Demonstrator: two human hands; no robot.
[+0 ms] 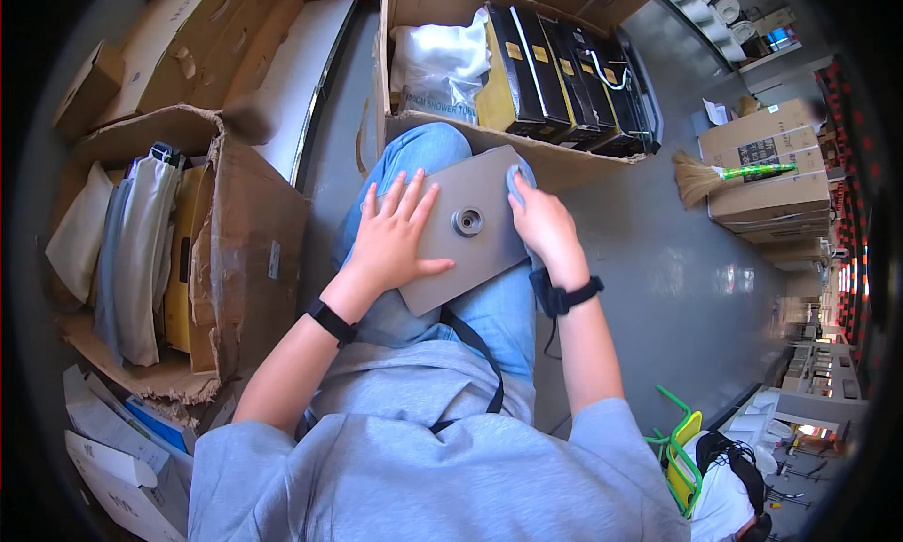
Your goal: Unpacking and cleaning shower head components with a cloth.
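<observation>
A flat, square grey shower head (pixel 480 256) with a round fitting at its centre lies tilted across my thighs. My left hand (pixel 393 230) rests on its left part, fingers spread flat and thumb pointing toward the fitting. A small blue-grey cloth (pixel 514 183) is bunched in my right hand (pixel 546 224), pressed against the plate's upper right edge. The fingers of that hand curl around the cloth and partly hide it.
Ahead stands an open carton (pixel 564 147) with black-and-yellow boxes and a white plastic bag (pixel 440 62). Another carton (pixel 249 251) at left holds wrapped flat pieces. A broom (pixel 701 177) leans by stacked boxes at right; a green-framed stool (pixel 679 448) is at lower right.
</observation>
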